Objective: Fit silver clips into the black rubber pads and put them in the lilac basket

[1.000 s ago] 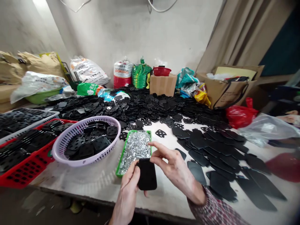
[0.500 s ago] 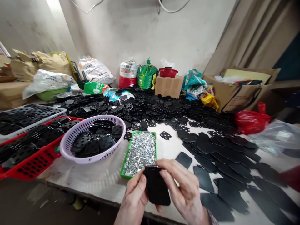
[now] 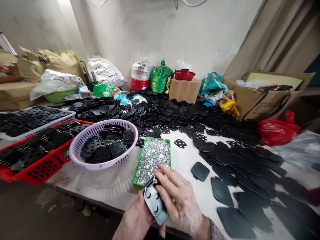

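Note:
Between my two hands is a black plastic plate (image 3: 155,204), tilted, its glossy face with several round holes turned up. My left hand (image 3: 137,213) is closed around its left edge from below. The fingers of my right hand (image 3: 178,196) press on its upper right side, near a hinge-like edge; whether a pin is there I cannot make out. Just beyond my hands stands a green tray (image 3: 135,178) full of small silvery metal pins (image 3: 153,156). Flat black plates (image 3: 200,171) lie on the table right of my right hand.
A lilac basket (image 3: 75,160) holds black holed plates at left, beside a red basket (image 3: 41,170) and a white crate (image 3: 17,135). A heap of black pieces (image 3: 180,115) spreads along the back. Sacks, a cardboard box (image 3: 184,90) and a red bag (image 3: 277,130) stand behind and right.
The black plate has been turned from its plain dark face to its holed face and tilted leftward. Both hands have shifted slightly left, and the view has moved a little.

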Available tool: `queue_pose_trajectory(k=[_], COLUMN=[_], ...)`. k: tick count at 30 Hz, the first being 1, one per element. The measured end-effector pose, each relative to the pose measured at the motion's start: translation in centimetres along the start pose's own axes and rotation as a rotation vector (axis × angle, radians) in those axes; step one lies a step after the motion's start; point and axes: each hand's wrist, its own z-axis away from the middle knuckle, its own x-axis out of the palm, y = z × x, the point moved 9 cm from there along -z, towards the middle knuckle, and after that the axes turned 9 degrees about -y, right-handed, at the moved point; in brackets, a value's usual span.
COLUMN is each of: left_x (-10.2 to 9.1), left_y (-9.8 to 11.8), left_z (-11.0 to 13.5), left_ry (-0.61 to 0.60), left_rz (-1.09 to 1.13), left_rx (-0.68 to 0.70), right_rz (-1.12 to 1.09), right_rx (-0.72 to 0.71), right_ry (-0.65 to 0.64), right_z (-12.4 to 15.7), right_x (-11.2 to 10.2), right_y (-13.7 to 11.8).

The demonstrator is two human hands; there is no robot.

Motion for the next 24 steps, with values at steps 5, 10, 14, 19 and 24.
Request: queue_pose_trajectory(k=[5,10,14,19,24], left_x=[-1.3,-1.4,-1.9,-3.0,-2.5], left_y=[1.4,3.0,4.6,5.1,5.0], left_z=[0.5,0.7,0.8,1.2,0.9], left_ry=[0.041,0.009,0.082,0.234,0.25], left_rz=[0.011,-0.019,-0.001,0.001,0.011], left_rx=[0.086,0.166,0.216,0.22,0.195], right_rz=[-0.032,-0.165,0.171,0.403,0.415], right_rx=[-0.006,0.061,0.234,0.271,0.266], right_ry=[-0.017,0.012,-0.201,-0.422,-0.438], right_z=[-0.7,-2.3,-4.5,-5.8,-5.2], right_x=[1.1,0.3,1.6,5.4,6.7], right_y=[-0.6,1.7,5.9,7.1,7.2])
